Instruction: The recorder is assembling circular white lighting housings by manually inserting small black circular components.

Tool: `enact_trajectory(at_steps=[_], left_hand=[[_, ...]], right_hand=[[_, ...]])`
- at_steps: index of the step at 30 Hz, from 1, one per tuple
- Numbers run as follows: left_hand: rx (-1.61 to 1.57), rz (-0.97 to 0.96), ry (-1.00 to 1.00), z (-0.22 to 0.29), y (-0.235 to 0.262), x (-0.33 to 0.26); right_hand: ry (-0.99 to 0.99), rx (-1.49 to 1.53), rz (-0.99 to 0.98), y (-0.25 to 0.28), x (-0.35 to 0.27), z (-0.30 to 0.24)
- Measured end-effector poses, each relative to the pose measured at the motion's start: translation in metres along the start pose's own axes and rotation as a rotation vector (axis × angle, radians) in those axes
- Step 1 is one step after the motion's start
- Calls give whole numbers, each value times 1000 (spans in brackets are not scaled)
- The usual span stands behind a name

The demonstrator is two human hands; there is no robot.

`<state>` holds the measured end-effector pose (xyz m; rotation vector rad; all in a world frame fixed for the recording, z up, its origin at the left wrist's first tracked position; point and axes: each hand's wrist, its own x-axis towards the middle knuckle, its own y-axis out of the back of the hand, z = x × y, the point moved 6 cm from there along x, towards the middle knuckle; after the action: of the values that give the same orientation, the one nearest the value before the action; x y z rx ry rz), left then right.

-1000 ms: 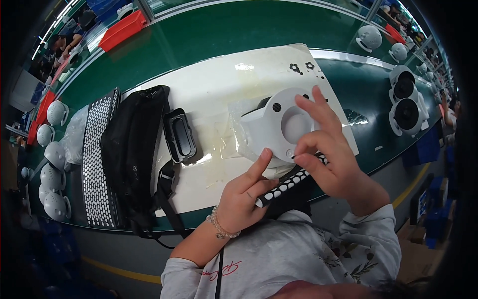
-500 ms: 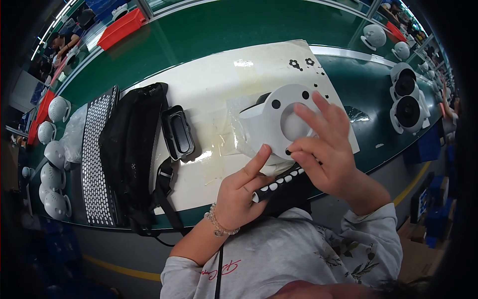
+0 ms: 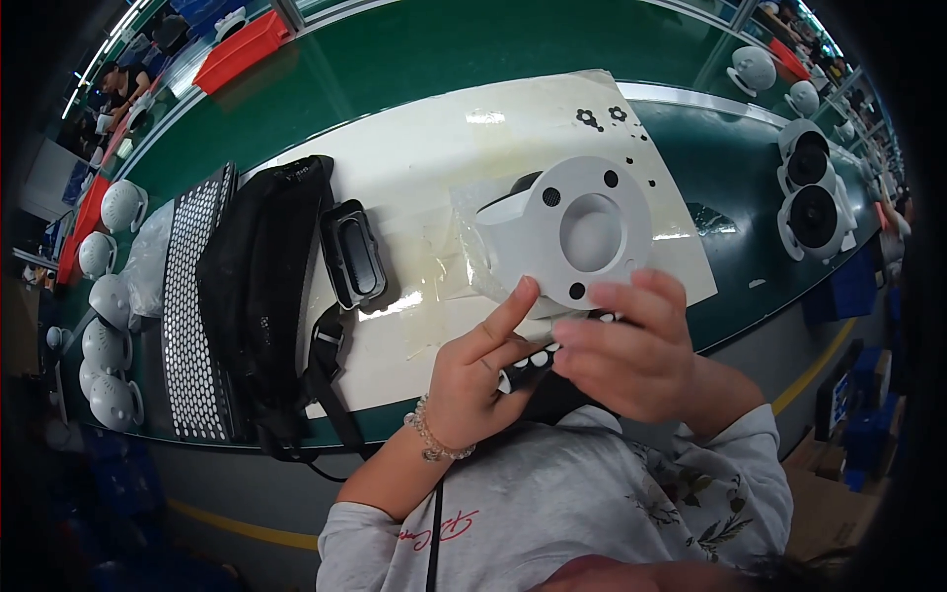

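Note:
A white round-based device (image 3: pixel 513 237) lies on the white board with its ring-shaped underside facing up. Three black round pads, one of them a pad (image 3: pixel 611 179) at the far side, sit on the ring. My left hand (image 3: pixel 473 380) is closed on a black pad sheet (image 3: pixel 538 359) with white round spots, its index finger stretched up to the base's near edge. Over the right end of that sheet is my right hand (image 3: pixel 631 345), fingers bent together and partly blurred. Its thumb and whatever it may pinch are hidden.
Left of the device stand a black open case (image 3: pixel 353 257), a black bag (image 3: pixel 261 286) and a perforated panel (image 3: pixel 197 306). White round devices (image 3: pixel 107 345) line the left edge, and more devices (image 3: pixel 814 217) stand at the right. Red bins (image 3: pixel 242 54) are at the back.
My right hand has moved from the ring's near pad down to the pad sheet, its raised fingers folding in. That black pad now shows uncovered on the ring.

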<state>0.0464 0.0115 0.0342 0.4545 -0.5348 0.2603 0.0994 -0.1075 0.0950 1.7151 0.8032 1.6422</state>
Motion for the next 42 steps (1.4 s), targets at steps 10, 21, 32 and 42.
enact_trajectory(at_steps=[10,21,32,42], left_hand=[[30,25,57,1,-2,-2],[143,47,61,5,1,3],[248,154,123,15,-4,-4],[306,117,274,28,8,-12]], right_hand=[[-473,209,210,25,-22,57],[-458,-59,64,17,-19,48],[-914,1207,83,-19,-35,82],[-671,639,194,9,31,146]])
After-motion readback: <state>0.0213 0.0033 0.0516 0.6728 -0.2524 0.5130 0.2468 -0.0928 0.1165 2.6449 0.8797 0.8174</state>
